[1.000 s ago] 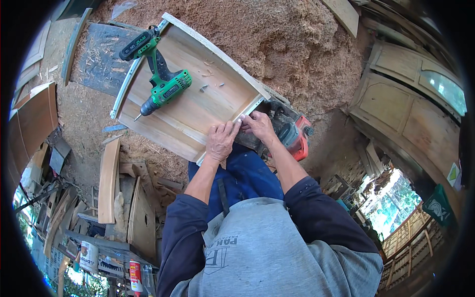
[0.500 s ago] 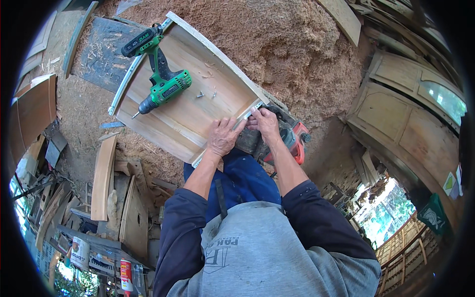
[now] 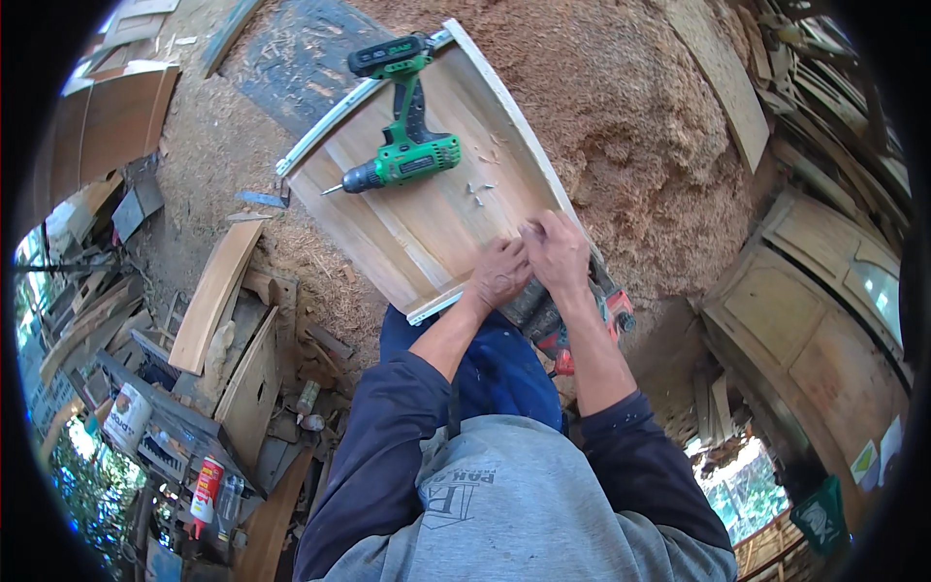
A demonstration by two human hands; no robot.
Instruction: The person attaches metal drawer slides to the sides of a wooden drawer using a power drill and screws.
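A wooden drawer (image 3: 364,189) rests tilted over my knees, with a metal slide (image 3: 436,303) along its near side and another along its far left side. My left hand (image 3: 501,273) is bent over the near side, its fingers closed on the slide there. Right beside it, my right hand (image 3: 560,254) is pinched at the drawer's near right corner. Whatever its fingertips hold is hidden. A green cordless drill (image 3: 417,158) lies on the drawer panel, bit pointing left. Several small screws (image 3: 477,194) are scattered right of the drill.
A red power tool (image 3: 616,312) is partly hidden beside my right forearm. Sawdust and shavings (image 3: 650,145) heap up beyond the drawer. Curved wood pieces (image 3: 218,296) and a bench with bottles (image 3: 207,490) stand at left. Panelled wooden furniture (image 3: 776,310) stands at right.
The view has turned, so the drawer and drill sit farther right in it. My right hand has moved from the slide's end to a pinch over the drawer corner; my left fingers have curled in.
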